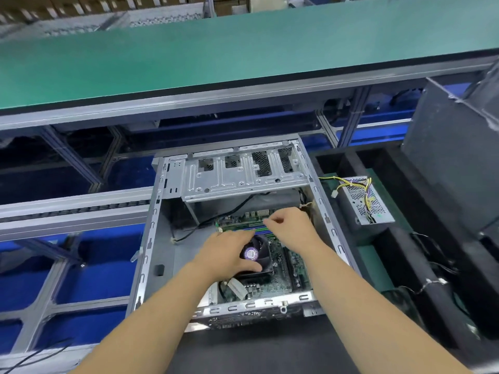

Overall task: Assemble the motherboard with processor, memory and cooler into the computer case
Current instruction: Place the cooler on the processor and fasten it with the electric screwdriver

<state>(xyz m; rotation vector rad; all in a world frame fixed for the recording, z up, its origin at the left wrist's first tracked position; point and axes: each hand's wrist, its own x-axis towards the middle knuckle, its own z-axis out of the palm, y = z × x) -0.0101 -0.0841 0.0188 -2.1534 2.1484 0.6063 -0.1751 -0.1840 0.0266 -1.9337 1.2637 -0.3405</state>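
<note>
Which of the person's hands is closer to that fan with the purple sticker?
The left. The left hand grips the cooler fan, thumb along its near edge and fingers over its far side. The right hand is beyond it, over the memory slots.

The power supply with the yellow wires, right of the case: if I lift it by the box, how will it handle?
The power supply is a perforated metal box, so probably rigid and fairly heavy for its size. Its yellow wires look loose and floppy; they would likely dangle and could snag the computer case alongside.
</note>
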